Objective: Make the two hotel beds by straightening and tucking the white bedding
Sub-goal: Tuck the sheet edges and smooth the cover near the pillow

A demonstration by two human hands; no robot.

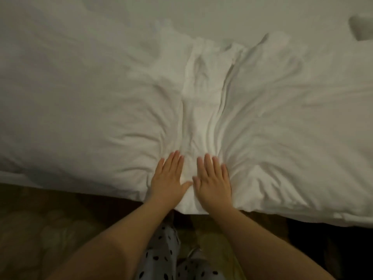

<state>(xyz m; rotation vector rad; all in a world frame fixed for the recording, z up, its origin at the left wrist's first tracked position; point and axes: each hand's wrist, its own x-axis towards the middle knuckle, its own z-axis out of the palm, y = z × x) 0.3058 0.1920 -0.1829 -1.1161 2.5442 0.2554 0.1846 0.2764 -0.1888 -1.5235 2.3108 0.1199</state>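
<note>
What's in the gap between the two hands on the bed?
Only white bedding: a creased strip of it shows between the left hand and the right hand, whose thumbs almost meet. The head view shows this.

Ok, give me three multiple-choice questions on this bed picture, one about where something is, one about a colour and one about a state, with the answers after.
1. Where do the left hand and the right hand lie?
A) on the white bedding, near its front edge
B) on a wooden table
C) on a chair seat

2. What colour are the spots on the trousers?
A) red
B) black
C) green

3. How is the bedding around the hands?
A) smooth and flat
B) creased, with folds fanning out from the hands
C) rolled into a bundle

Answers:
1 A, both palms lie flat on the cloth just inside the edge.
2 B, the spots show dark on pale cloth.
3 B, folds run outward from the fingers on both sides.
</note>
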